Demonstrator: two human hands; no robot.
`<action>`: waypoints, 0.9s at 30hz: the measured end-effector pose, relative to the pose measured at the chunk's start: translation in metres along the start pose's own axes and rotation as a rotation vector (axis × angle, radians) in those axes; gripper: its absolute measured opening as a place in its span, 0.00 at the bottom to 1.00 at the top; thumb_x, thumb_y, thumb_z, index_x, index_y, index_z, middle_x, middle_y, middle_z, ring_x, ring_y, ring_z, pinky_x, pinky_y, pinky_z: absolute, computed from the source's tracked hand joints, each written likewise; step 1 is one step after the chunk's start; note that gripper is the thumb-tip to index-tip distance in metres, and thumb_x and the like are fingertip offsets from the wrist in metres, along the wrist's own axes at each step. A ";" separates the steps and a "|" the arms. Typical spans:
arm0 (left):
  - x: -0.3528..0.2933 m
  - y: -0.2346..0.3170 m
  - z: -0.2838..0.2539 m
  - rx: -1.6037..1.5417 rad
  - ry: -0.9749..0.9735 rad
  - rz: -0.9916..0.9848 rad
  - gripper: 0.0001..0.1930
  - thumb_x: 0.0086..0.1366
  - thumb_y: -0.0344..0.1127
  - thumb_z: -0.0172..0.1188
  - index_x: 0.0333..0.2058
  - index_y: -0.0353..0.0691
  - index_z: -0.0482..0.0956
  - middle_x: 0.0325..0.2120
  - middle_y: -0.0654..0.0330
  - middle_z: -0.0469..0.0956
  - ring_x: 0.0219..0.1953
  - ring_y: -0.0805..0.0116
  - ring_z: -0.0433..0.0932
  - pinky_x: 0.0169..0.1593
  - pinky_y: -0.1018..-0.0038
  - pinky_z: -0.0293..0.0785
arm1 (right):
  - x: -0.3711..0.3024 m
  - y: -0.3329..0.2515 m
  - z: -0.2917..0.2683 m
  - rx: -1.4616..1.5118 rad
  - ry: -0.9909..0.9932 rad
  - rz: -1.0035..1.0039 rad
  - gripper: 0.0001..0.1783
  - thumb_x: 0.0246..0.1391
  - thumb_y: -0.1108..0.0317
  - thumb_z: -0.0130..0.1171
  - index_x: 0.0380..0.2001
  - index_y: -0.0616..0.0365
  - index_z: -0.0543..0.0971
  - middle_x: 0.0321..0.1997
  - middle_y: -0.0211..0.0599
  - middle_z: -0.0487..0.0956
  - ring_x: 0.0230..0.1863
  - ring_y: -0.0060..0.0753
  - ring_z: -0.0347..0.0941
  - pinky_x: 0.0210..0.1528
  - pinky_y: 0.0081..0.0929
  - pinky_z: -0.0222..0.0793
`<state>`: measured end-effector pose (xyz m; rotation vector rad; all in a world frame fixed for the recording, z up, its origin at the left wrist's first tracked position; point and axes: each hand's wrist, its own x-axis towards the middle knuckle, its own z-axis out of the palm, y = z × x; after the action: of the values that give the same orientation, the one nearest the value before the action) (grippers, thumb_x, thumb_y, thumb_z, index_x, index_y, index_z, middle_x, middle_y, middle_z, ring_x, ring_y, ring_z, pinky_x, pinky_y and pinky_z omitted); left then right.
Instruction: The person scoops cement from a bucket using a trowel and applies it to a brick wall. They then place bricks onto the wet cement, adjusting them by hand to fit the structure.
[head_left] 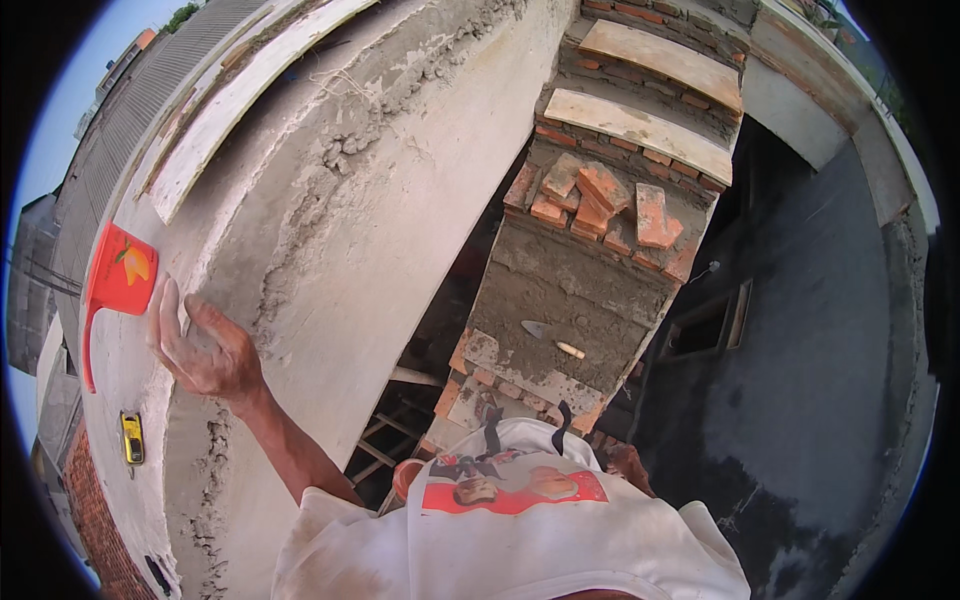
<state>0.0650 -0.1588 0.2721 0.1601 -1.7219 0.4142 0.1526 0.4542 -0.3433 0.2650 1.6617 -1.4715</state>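
Observation:
My left hand (205, 345) is stretched out over the wall top at the left, its dusty fingers apart and holding nothing. Just beyond its fingertips lies a red plastic water dipper (125, 270) with a long handle; whether they touch I cannot tell. A yellow tape measure (132, 437) rests on the same ledge, nearer to me. Low at the right side of my shirt, part of my right hand (628, 468) shows, its fingers hidden. In front of me a trowel (570, 350) with a light wooden handle lies on a step spread with grey mortar (570, 285).
Loose red bricks (605, 195) lie on the step above. Pale boards (640, 130) cover higher treads. A dark gap (440, 320) runs between stairs and left wall; a deep drop lies beside the dark wall (800, 330) at right. A long board (240, 95) lies at upper left.

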 end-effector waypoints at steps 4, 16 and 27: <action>-0.021 -0.057 0.010 0.314 -0.142 -0.015 0.12 0.72 0.37 0.66 0.51 0.43 0.85 0.46 0.62 0.86 0.49 0.62 0.83 0.55 0.63 0.74 | 0.006 0.043 -0.018 0.580 -0.001 -0.101 0.14 0.60 0.57 0.64 0.35 0.60 0.82 0.26 0.32 0.80 0.25 0.27 0.75 0.25 0.29 0.70; -0.045 -0.088 0.044 0.620 -0.043 0.290 0.16 0.68 0.58 0.67 0.44 0.58 0.89 0.33 0.78 0.84 0.37 0.73 0.81 0.43 0.70 0.61 | -0.024 -0.018 0.025 -0.107 0.279 0.103 0.24 0.52 0.71 0.73 0.52 0.67 0.81 0.37 0.41 0.88 0.31 0.34 0.86 0.25 0.34 0.80; -0.042 -0.074 0.047 0.594 -0.009 0.218 0.13 0.65 0.55 0.70 0.40 0.58 0.89 0.35 0.77 0.87 0.38 0.72 0.83 0.42 0.70 0.65 | -0.014 -0.035 0.014 -0.164 0.249 0.131 0.30 0.50 0.73 0.74 0.58 0.68 0.80 0.41 0.47 0.88 0.39 0.40 0.87 0.29 0.38 0.82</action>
<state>0.0548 -0.2496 0.2379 0.4030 -1.5868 1.0839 0.1443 0.4373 -0.3075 0.4725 1.9134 -1.2357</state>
